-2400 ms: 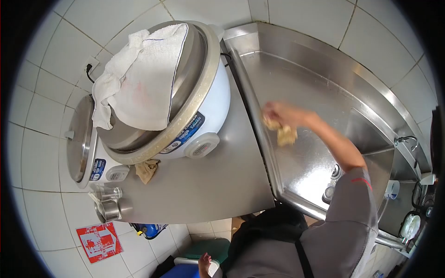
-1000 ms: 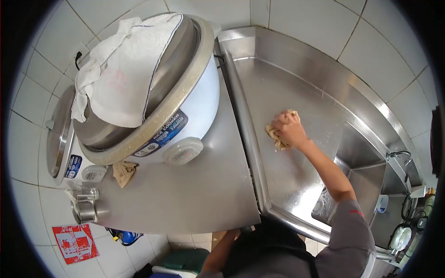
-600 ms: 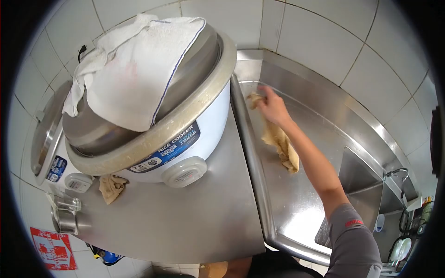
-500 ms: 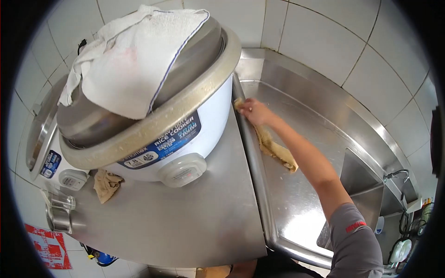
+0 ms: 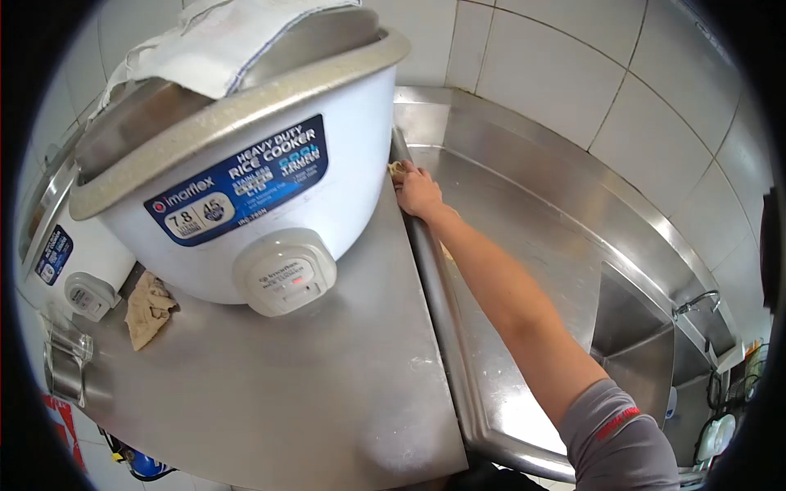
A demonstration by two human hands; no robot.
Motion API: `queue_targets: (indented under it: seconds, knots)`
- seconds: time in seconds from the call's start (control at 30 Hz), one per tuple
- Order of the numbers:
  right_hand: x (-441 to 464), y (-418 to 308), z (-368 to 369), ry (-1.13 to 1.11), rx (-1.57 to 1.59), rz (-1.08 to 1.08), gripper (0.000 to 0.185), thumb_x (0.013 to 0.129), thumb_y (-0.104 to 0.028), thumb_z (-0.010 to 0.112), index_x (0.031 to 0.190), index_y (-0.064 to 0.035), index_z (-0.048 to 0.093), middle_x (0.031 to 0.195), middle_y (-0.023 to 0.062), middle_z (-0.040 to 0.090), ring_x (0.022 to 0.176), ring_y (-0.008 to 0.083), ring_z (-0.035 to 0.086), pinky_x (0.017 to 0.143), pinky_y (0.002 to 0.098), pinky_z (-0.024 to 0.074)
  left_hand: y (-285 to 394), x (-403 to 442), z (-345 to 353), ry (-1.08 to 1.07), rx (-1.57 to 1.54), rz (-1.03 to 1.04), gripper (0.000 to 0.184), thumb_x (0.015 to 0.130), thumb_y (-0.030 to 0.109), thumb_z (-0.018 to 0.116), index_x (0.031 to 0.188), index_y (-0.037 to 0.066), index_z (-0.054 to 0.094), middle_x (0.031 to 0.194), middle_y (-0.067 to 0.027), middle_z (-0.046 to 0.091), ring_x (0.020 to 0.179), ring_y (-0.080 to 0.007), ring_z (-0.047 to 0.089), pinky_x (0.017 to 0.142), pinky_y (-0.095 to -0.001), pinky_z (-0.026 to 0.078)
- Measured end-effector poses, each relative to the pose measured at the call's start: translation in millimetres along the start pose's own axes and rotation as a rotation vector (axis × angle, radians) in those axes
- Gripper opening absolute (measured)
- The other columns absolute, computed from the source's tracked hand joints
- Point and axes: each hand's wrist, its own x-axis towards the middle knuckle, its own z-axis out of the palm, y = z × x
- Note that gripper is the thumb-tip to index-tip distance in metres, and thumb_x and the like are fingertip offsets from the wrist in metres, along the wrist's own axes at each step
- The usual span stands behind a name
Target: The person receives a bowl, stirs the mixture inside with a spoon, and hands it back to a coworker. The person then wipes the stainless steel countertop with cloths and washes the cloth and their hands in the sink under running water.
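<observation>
My right hand [image 5: 419, 192] is closed on a yellowish-tan cloth [image 5: 396, 170] and presses it at the raised rim [image 5: 434, 278] of the steel sink counter. A small part of the cloth shows beyond the fingertips; most of it is hidden by the hand and forearm. Just left of the hand stands a large white rice cooker [image 5: 360, 151] on a steel table [image 5: 327, 393]. Its metal lid [image 5: 327, 37] has a white towel [image 5: 205, 49] draped over it. My left hand is out of view.
A second rice cooker [image 5: 61, 266] stands at the far left, with a crumpled beige cloth [image 5: 150, 311] beside it. Clear and metal cups [image 5: 65, 368] sit at the table's left edge. To the right are a sink basin [image 5: 630, 319] and a faucet [image 5: 696, 304].
The view has shifted closer to the large cooker. My right hand has moved slightly left, onto the rim beside the table. The cloth's trailing length is now mostly hidden behind my forearm.
</observation>
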Motion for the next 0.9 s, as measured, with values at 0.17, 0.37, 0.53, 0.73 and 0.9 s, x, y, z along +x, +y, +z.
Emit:
queue_targets:
  seconds: [0.17,0.37,0.53,0.73,0.9]
  knots:
    - [-55,18,-24,-0.067,-0.184,-0.460,0.032,0.080,-0.014,0.047,0.110,-0.0048,0.053,0.125,0.0103,0.043,0.117,0.0306,0.038,0.093,0.0436,0.0349,4,6,3,0.005,-0.076,0.009,0.039,0.086,0.022,0.045,0.121,0.004,0.040,0.125,-0.0127,0.042,0.115,-0.0284,0.041,0.097,-0.0367,0.032]
    - [-43,12,-35,0.065,0.322,-0.152,0.024,0.077,-0.014,0.052,0.096,-0.0039,0.059,0.115,0.0151,0.050,0.106,0.0350,0.045,0.089,0.0384,0.0381,3,14,6,0.017,-0.129,0.017,0.040,0.086,0.022,0.045,0.122,0.005,0.039,0.126,-0.0123,0.041,0.116,-0.0282,0.040,0.098,-0.0368,0.032]
    - [-26,6,-4,0.134,-0.127,-0.273,0.026,0.079,-0.013,0.048,0.100,-0.0056,0.061,0.119,0.0204,0.045,0.107,0.0357,0.043,0.091,0.0381,0.0377,4,17,13,0.021,-0.180,0.024,0.042,0.086,0.023,0.045,0.123,0.005,0.037,0.127,-0.0120,0.040,0.116,-0.0280,0.039,0.098,-0.0368,0.031]
    - [-43,-2,-44,-0.266,-0.190,-0.259,0.032,0.081,-0.016,0.046,0.110,-0.0099,0.056,0.115,0.0164,0.046,0.106,0.0333,0.042,0.092,0.0398,0.0365,10,23,21,0.019,-0.252,0.039,0.043,0.087,0.023,0.044,0.125,0.005,0.036,0.128,-0.0116,0.039,0.117,-0.0277,0.039,0.099,-0.0369,0.031]
    - [-42,8,-36,-0.151,-0.026,-0.227,0.049,0.079,-0.034,0.054,0.119,-0.0080,0.046,0.106,0.0214,0.051,0.104,0.0333,0.046,0.091,0.0379,0.0381,14,20,28,0.020,-0.292,0.033,0.044,0.087,0.023,0.044,0.126,0.006,0.035,0.129,-0.0113,0.038,0.117,-0.0275,0.038,0.099,-0.0369,0.030]
